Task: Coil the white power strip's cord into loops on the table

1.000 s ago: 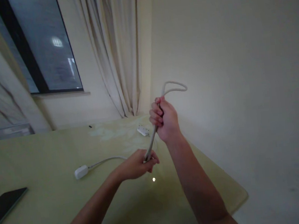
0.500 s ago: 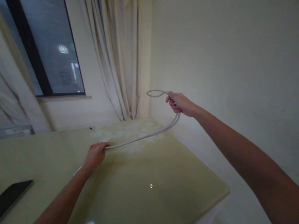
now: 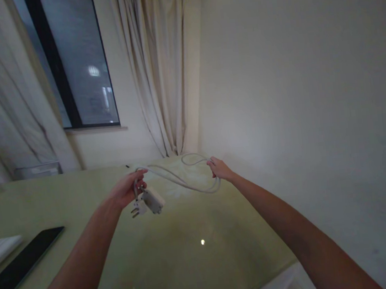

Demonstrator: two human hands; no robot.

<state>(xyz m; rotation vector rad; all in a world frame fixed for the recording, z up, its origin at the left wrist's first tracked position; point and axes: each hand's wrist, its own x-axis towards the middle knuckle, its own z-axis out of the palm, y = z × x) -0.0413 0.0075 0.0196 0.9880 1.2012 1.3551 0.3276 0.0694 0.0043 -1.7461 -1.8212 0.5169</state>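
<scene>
A white power cable point(image 3: 183, 182) runs in slack, folded strands between my two hands above the table. My left hand point(image 3: 130, 189) is closed on the cable close to its ends. Below those fingers hang a white plug point(image 3: 138, 208) with metal prongs and a white rectangular block point(image 3: 154, 200), perhaps an adapter or a small socket; its kind is unclear. At the right, my right hand point(image 3: 219, 167) grips the gathered strands, and a loop of cable sticks out beyond it to the left.
The glossy pale green table point(image 3: 177, 256) spreads beneath my hands. At its left lie a black flat slab point(image 3: 22, 263) and a white object point(image 3: 0, 252). A small dark item point(image 3: 127, 166) is near the far edge. Curtains point(image 3: 161, 74) and a wall point(image 3: 293, 83) stand behind.
My right hand has come down and left, so the cable has gone from stretched to slack. My left hand has lifted and turned, bringing the plug and block into view.
</scene>
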